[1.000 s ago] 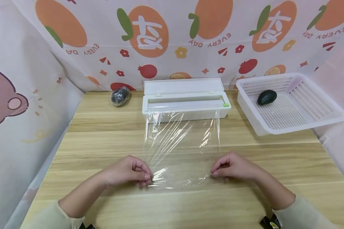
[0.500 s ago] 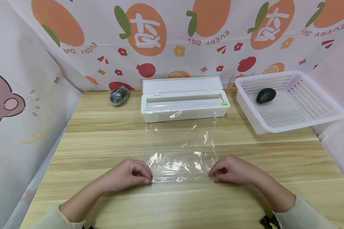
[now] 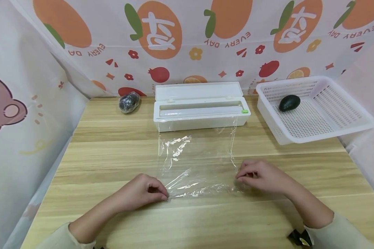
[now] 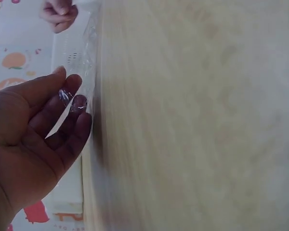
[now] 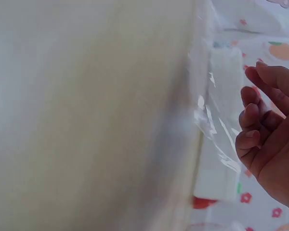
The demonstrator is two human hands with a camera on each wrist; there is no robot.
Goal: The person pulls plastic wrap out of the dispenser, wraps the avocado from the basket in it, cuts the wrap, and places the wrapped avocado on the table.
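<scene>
A sheet of clear cling film (image 3: 193, 166) stretches from the white dispenser box (image 3: 202, 124) toward me, low over the table. At its near left corner, my left hand (image 3: 143, 192) pinches the film between thumb and fingers; the left wrist view shows film bunched over the fingertips (image 4: 79, 103). My right hand (image 3: 264, 176) is beside the film's right edge, its fingers loosely bent. In the right wrist view the film hangs a little apart from the thumb and forefinger, with nothing visible between them. The box lid stands up, showing the roll (image 3: 202, 111) inside.
A film-wrapped dark fruit (image 3: 129, 102) lies at the back left of the wooden table (image 3: 187, 224). On the right, a white plastic basket (image 3: 333, 136) holds a dark green avocado-like fruit (image 3: 289, 103). Patterned cloth (image 3: 202, 65) hangs behind the table.
My right hand has let go of the film's near right corner and moved slightly up and right. The left hand stays at its corner, and the film's folds have shifted.
</scene>
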